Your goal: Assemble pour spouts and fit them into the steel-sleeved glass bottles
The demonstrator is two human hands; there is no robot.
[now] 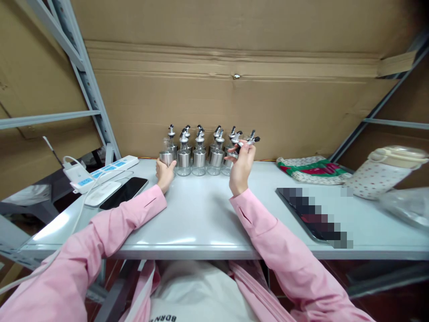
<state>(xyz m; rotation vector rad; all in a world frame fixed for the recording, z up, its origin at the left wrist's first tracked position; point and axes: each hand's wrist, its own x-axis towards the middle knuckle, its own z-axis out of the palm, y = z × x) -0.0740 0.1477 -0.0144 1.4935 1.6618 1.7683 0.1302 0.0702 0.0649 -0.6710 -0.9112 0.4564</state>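
Pink cloth sleeves (279,243) nearest us, creased. Glass bottle (166,157), clear bare neck over a shiny metal band, is at the left end of the spouted bottles (199,158); our left hand (165,176) is wrapped round its lower part. Our right hand (241,171) pinches a silvery, black-tipped spout (251,141), grip narrow. Smooth pale tabletop (199,219) below, ridged brown cardboard (234,103) behind.

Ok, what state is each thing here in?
Left hand: closed around a bottle
That bottle: upright, neck open
Right hand: holding a detached spout
Bottles between hands: upright, spouts fitted
Black phone: flat, screen dark
Power strip: charger plugged in
Spotted flask: lidded
Pixelated device: cannot tell
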